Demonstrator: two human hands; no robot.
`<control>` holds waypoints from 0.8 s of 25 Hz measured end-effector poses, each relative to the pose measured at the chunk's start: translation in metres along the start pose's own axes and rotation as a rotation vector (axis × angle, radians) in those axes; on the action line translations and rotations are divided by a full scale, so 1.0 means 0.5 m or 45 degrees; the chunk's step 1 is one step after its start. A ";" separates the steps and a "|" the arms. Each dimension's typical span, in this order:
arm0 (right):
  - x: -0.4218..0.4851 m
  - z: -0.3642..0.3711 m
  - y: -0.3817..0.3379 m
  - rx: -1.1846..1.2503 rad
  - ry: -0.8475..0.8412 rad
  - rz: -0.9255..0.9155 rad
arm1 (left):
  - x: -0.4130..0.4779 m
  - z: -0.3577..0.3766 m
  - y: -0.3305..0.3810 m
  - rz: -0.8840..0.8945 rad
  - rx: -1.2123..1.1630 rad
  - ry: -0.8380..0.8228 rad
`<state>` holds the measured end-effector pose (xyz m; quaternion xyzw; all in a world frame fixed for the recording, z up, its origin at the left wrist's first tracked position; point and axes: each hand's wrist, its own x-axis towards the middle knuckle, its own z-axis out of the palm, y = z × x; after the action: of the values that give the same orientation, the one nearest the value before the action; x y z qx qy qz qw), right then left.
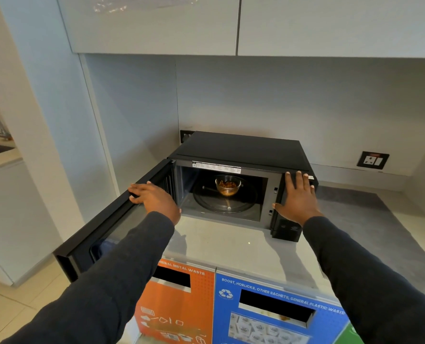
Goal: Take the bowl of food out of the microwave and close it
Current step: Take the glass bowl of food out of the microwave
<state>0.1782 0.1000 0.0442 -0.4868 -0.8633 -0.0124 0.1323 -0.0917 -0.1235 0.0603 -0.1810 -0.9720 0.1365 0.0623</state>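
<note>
The black microwave [241, 147] sits on the grey counter [231, 242], its door [107, 232] swung wide open to the left. Inside, a glass bowl [228, 186] of brownish food stands on the turntable [225, 204]. The left hand [154, 198] curls its fingers over the door's top edge. The right hand [297, 197] lies flat, fingers straight, against the control panel [286, 229] on the right. An orange waste bin [181, 306] and a blue waste bin [268, 324] stand nearest.

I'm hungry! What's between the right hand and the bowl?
Between right hand and bowl: only the microwave's front frame and bare turntable, head view.

Wide-open microwave cavity [254, 192] between door [114, 222] and control panel [285, 229]
</note>
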 end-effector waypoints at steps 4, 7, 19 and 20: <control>-0.042 -0.010 -0.010 0.210 0.071 -0.037 | -0.045 0.055 -0.028 0.226 -0.353 0.262; -0.113 0.010 -0.035 0.590 0.118 -0.049 | -0.084 0.116 -0.020 0.456 -0.422 0.312; -0.185 0.243 -0.136 1.476 -0.195 0.286 | -0.134 0.286 0.174 0.623 -1.624 -0.323; -0.167 0.264 -0.144 1.511 -0.188 0.291 | -0.121 0.285 0.196 0.609 -1.712 -0.340</control>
<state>0.1298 0.0123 -0.0956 -0.4194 -0.6720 0.5190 0.3213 -0.0273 -0.0923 -0.1085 -0.3696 -0.7788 -0.4599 -0.2131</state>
